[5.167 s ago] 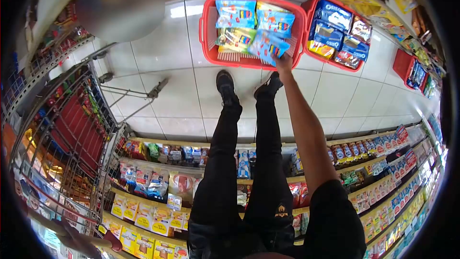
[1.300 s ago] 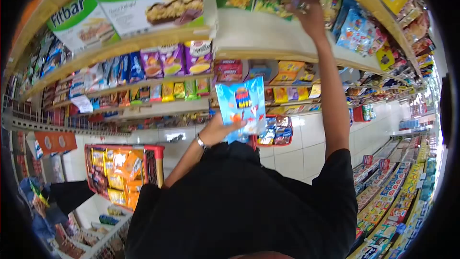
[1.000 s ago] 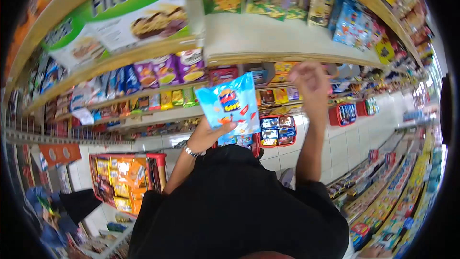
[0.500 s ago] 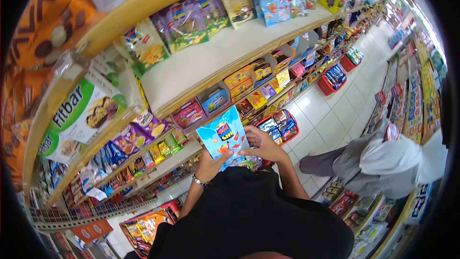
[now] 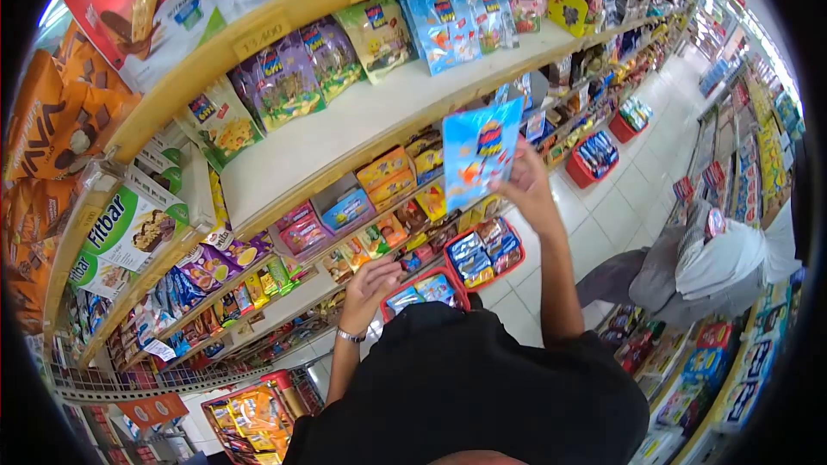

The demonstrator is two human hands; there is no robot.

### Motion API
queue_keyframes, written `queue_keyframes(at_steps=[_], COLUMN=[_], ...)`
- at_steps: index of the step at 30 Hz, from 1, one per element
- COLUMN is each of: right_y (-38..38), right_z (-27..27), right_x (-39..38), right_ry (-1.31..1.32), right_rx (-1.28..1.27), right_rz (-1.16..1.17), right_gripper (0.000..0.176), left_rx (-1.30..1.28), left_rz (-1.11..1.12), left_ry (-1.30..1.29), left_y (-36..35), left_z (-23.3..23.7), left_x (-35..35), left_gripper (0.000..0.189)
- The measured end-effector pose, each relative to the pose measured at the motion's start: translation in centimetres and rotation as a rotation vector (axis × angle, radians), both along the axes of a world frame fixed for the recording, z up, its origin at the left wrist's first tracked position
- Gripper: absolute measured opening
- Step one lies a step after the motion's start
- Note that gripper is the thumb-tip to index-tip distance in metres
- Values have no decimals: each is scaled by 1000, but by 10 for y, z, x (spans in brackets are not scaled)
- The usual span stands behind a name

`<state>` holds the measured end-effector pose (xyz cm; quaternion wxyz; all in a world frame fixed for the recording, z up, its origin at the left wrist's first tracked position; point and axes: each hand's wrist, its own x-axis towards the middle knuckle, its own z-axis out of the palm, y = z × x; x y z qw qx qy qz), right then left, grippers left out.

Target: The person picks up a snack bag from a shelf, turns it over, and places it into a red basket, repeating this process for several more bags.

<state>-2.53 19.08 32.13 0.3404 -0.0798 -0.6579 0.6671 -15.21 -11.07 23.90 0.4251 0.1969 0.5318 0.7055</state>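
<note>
From the head camera, your right hand point(image 5: 527, 189) pinches the blue snack packet point(image 5: 479, 151) by its edge, holding it up in front of the shelf point(image 5: 345, 125). Your left hand point(image 5: 372, 280) hangs lower, fingers loosely spread and empty, near the red baskets point(image 5: 517, 257) on the floor.

The aisle is lit brightly and evenly from overhead. The floor tiles point(image 5: 637, 181) are washed pale by glare. Strong fisheye bending is seen in the shelf point(image 5: 345, 120), a black border rings everything, and the raised packet point(image 5: 478, 151) is slightly blurred.
</note>
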Motion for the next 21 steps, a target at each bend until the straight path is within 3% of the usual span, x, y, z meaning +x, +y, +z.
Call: queue_keyframes(at_steps=[5,12,13,15,16,17,18,19,20,21], right_y=[104,214,212,295,330,346,336,311,299,285], right_z=[86,65,63,29,13,5,10,34,34,8], right_x=[-34,-140,-145,-166,-176,-183,-180,-174,-174,-174], right_ry=[30,50,14,80,-215,-518,21,-504,-412,-439], right_rx=[197,363,422,2277,2178,2083,1532,717,753,730], right_rz=[-21,-30,-100,-448,-379,-272,-71,138,161,204], right_gripper=[54,72,60,54,38,30,36,65,46,46], left_rx=[-45,-136,-129,-189,-257,-303,-245,-269,-284,-332], left_rz=[74,247,320,451,542,546,600,625,634,634], left_ry=[-45,-6,12,150,1,10,-66,-119,-164,-194], left_y=[25,46,43,35,26,18,18,12,4,-6], left_z=[-15,-36,-48,-70,-75,-75,-70,-71,-73,-75], left_x=[30,65,72,83,97,109,121,129,139,150], left_gripper=[40,42,44,44,41,38,38,39,39,39])
